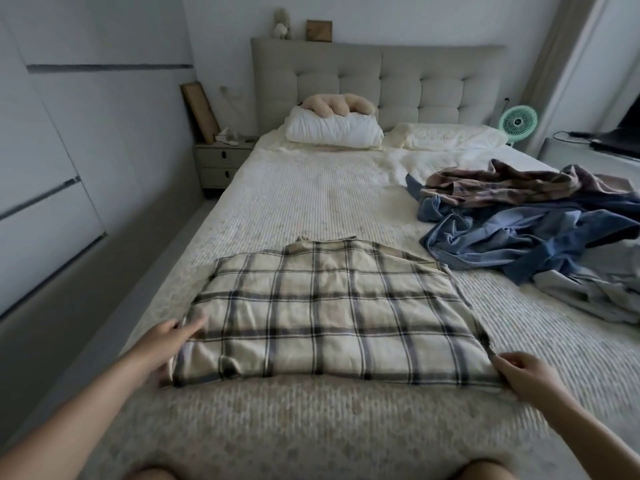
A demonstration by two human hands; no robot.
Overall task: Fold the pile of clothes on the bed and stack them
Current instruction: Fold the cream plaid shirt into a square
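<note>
A cream shirt with a dark plaid pattern [325, 306] lies partly folded and flat on the near part of the bed [304, 202]. My left hand [166, 344] holds its near left edge, fingers on top and thumb at the hem. At the near right corner my right hand [526, 372] pinches the fabric. A loose pile of clothes [530, 230] sits at the right side of the bed: a brownish plaid garment at the back, blue denim-like shirts in the middle, and a pale grey piece nearest me.
Two pillows [332, 129] and a beige plush cushion [339, 103] lie at the headboard. A nightstand [221, 161] stands at the left, wardrobe doors [52, 168] along the left wall. A green fan [518, 122] stands at the right.
</note>
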